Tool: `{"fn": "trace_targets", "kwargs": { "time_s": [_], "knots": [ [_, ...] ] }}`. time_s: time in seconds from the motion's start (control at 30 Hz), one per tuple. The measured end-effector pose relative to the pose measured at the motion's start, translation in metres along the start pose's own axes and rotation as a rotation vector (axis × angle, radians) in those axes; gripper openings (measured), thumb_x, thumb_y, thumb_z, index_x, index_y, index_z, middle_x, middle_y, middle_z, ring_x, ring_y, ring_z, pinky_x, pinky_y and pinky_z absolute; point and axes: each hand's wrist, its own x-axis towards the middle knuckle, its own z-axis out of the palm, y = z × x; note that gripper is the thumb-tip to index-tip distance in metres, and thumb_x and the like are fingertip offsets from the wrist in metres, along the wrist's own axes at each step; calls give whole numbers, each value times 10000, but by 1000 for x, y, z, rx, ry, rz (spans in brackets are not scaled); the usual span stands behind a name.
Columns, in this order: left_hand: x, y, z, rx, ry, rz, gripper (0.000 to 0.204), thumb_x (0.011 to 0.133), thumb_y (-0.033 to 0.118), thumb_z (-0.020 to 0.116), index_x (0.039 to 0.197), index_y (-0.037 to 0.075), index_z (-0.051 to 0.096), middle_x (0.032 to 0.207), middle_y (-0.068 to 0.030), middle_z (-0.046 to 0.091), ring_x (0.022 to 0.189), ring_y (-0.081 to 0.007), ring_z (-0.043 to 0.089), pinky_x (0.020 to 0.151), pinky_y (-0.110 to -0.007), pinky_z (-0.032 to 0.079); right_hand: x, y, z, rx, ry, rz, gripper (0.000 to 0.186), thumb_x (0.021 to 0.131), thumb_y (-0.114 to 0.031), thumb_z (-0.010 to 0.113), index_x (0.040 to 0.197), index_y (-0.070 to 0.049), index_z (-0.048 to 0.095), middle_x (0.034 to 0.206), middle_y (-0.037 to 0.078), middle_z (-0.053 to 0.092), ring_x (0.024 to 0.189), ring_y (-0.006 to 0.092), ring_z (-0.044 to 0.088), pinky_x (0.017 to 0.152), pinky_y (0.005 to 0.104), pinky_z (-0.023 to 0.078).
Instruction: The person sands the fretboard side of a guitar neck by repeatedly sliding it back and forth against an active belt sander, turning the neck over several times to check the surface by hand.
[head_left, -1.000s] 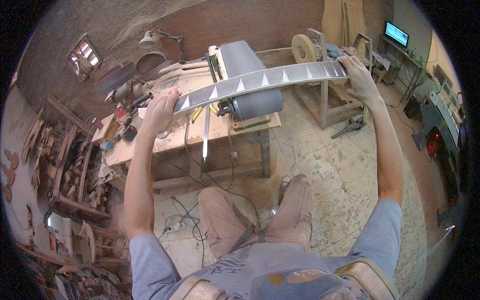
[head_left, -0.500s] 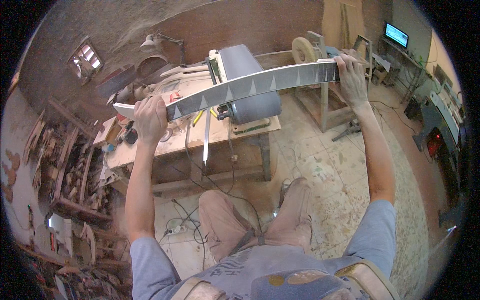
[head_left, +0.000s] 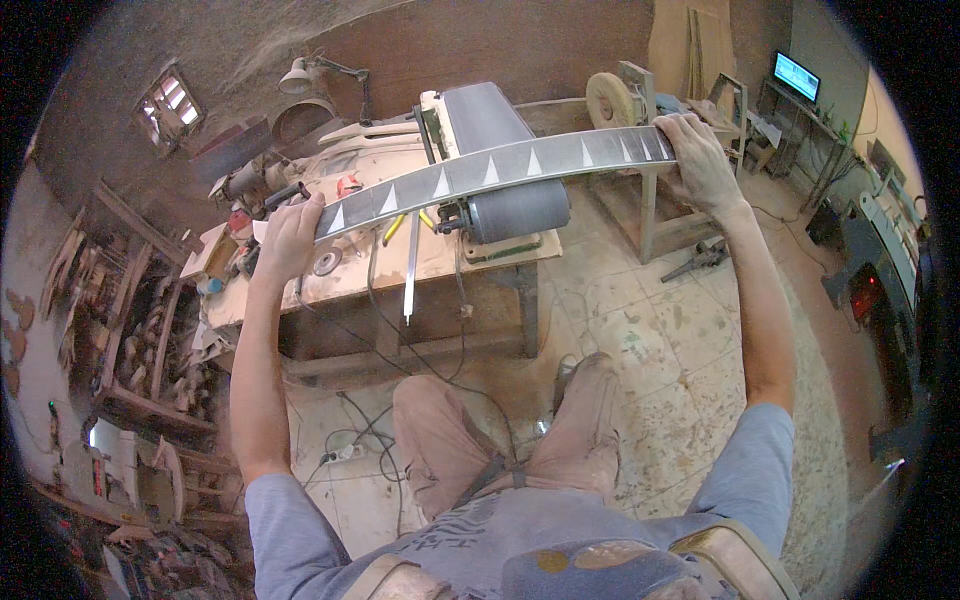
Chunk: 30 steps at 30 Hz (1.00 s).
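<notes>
Both hands: I gripped the long grey wooden strip with pale triangle inlays [head_left: 490,170] by its ends.
Left hand [head_left: 290,235]: closed on the near end.
Right hand [head_left: 700,160]: closed on the far end.
Change: I'd slid the strip rightwards across the grey belt sander [head_left: 500,160], so its middle lay over the belt.

One screen is lit at the far right: a small flat monitor [head_left: 796,76] stands on a desk against the back wall, its rectangular face glowing pale blue-white inside a dark frame, tilted a little by the curve of the lens. Nearer along the right side, a dark cabinet-like machine [head_left: 868,295] shows a small panel glowing red on its front; what kind of display that is cannot be told. On the wooden workbench at the left, small red and blue containers [head_left: 238,222] sit among the clutter, too small to make out as packages. No signs or labels show clearly anywhere else.
</notes>
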Motion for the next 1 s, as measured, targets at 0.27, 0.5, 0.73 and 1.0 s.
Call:
{"fn": "trace_targets", "kwargs": {
  "time_s": [0.27,0.5,0.73,1.0],
  "knots": [
    [-13,-11,8,23,124,16,250,1038,199,470,972,-7,595,806,-227,622,826,-407,630,705,-493,451,5,-10,2,23,9,32,626,664,7,747,1247,-42,523,1187,124,605,1159,344,565,997,440,495],
    [-2,0,-8,67,45,-273,377,1059,223,346,839,20,576,783,-181,602,796,-386,591,778,-461,418,1,-11,25,-168,230,16,584,781,-38,680,1318,-85,455,1270,115,552,1227,335,525,1026,464,446],
    [-7,7,-12,99,183,-276,394,1068,247,335,807,38,543,762,-168,571,785,-372,578,764,-453,410,2,-15,28,-237,277,18,600,783,-94,709,1329,-105,459,1287,106,542,1231,317,524,1015,434,421],
    [-41,-39,1,144,89,58,292,985,184,565,1210,1,600,938,-178,669,907,-371,642,816,-458,485,11,-22,13,-44,100,-43,414,824,-59,626,1221,-74,511,1155,97,595,1125,307,575,959,415,472]
  ]
}}
